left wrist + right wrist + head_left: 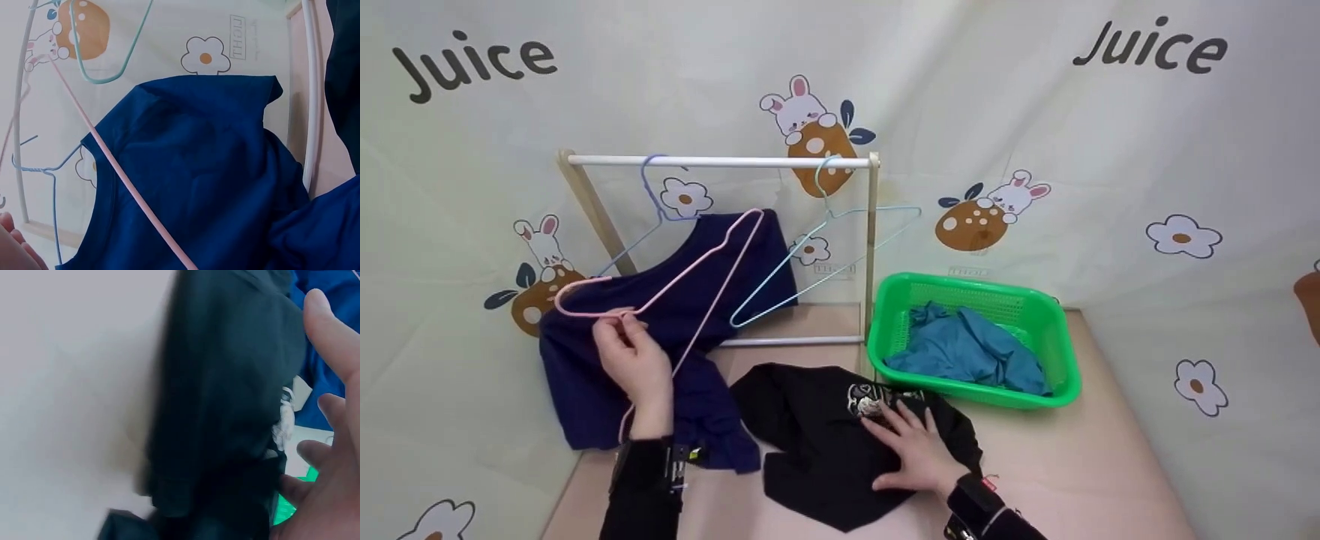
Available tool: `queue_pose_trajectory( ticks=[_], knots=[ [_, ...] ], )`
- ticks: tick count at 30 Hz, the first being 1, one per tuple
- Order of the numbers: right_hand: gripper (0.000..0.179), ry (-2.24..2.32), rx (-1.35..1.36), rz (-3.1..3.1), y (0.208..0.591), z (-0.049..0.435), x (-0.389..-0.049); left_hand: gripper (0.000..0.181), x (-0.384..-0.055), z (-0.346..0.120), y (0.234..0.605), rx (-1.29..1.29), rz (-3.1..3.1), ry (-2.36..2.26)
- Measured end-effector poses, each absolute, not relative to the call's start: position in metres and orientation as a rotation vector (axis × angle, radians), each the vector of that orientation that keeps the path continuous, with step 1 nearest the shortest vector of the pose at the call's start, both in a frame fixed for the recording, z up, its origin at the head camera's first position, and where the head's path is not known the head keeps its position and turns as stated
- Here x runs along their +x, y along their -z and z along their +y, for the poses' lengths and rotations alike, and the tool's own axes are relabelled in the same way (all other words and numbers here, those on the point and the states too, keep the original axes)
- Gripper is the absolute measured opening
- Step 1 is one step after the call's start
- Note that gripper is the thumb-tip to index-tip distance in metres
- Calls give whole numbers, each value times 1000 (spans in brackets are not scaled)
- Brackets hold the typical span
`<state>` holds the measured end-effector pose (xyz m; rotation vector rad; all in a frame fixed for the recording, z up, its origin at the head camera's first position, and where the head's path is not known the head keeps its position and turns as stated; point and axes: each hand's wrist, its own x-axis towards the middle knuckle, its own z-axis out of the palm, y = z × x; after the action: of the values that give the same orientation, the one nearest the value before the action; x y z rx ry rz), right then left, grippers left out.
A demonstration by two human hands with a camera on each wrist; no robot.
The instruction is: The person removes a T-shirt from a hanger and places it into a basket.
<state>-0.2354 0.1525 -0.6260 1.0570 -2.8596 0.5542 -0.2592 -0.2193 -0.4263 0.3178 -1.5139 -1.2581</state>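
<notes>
At left of centre, a slim pink wire-style hanger (140, 201) is pinched near the base of its hook between the thumb and fingers of the left hand (634, 360). It is held slantwise in front of a navy blue fabric garment (592, 382), which is hung from a blue hanger (661, 217) on a rack with a white rod (735, 161). A pale mint hanger (829, 216) is hooked over the rod's right end. At lower centre, a black fabric garment with a pale printed design (817, 450) is laid on a pinkish-beige table (1110, 435). Over its right side the right hand (915, 450) is spread, fingers apart; whether it is pressed down cannot be told. At centre right, crumpled teal cloth (971, 349) is contained in a green plastic basket (1069, 337).
</notes>
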Motion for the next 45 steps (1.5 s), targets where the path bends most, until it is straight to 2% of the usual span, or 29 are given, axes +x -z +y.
queue_pose_trajectory(
  ticks=[5, 11, 15, 27, 37, 45],
  knots=[
    [81, -364, 1064, -2798, 643, 145, -232, 11, -279, -228, 439, 309, -1553, 1242],
    [31, -305, 871, -2684, 653, 137, -238, 8, -288, -223, 444, 263, -1575, 1245],
    [20, -253, 708, -2682, 652, 144, -242, 10, -292, -219, 446, 251, -1593, 1236],
    [17, -470, 291, -2757, 639, 210, -240, 14, -301, -217, 437, 153, -1670, 1137],
    [13, -561, 306, -2861, 617, 231, -235, 10, -322, -199, 407, 42, -1883, 937],
    [29, -711, 301, -2697, 591, 235, -235, 18, -341, -184, 377, -73, -2013, 876]
  ],
)
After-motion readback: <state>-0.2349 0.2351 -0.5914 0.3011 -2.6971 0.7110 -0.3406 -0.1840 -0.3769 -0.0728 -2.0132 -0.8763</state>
